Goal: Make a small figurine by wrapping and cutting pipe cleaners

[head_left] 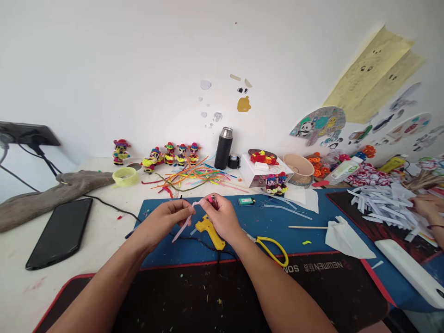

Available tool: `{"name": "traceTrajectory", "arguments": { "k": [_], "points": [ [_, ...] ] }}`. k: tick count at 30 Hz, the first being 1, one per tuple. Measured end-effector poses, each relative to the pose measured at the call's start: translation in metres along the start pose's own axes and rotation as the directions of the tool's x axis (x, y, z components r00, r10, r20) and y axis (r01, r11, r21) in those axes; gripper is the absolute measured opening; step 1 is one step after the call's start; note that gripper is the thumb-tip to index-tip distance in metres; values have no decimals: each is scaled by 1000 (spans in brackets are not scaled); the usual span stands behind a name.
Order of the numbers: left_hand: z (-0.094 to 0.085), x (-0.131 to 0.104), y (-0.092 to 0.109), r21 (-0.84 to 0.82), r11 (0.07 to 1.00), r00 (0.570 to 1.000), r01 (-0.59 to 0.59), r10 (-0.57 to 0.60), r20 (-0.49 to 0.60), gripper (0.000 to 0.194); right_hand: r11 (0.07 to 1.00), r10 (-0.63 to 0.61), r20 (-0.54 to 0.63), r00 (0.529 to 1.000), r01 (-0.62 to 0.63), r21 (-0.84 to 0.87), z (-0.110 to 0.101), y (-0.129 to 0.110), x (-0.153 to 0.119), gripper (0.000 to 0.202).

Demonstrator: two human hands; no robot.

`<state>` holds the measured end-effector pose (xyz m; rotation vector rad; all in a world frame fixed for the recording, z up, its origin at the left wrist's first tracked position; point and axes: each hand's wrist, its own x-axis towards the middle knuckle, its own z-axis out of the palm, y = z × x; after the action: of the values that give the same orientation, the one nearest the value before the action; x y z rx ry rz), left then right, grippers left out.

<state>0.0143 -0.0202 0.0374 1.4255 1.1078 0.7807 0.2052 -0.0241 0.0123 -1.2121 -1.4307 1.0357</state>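
My left hand pinches a narrow pale pink strip between thumb and fingers. One end of the strip dangles below that hand, while the other reaches across to my right hand. The fingers of my right hand are closed on a small pink and dark piece, partly hidden, so its kind is unclear. Just below the hands, a yellow glue gun lies on the blue mat. Yellow-handled scissors rest beside my right forearm.
Colourful pipe cleaners lie behind the mat, near small figures and a black flask. A black phone is at left. White paper strips are piled at right, by another person's hand.
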Motion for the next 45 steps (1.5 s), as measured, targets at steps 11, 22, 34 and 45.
{"name": "traceTrajectory", "arguments": {
  "k": [11,22,34,45],
  "points": [
    [-6,5,-3,-135,989,979,-62,34,-199,44,992,28,24,999,-31,119,3,8,1,54],
    [-12,10,-13,-199,977,979,-80,39,-202,49,872,-67,184,981,148,-467,-45,-13,-4,36],
    [-10,10,-11,-137,986,980,-92,65,-188,53,418,165,98,981,20,-908,-109,-18,4,18],
    [-11,10,-8,-147,985,983,-91,65,-171,55,363,224,122,967,33,-931,-127,-51,-35,33]
  ]
}}
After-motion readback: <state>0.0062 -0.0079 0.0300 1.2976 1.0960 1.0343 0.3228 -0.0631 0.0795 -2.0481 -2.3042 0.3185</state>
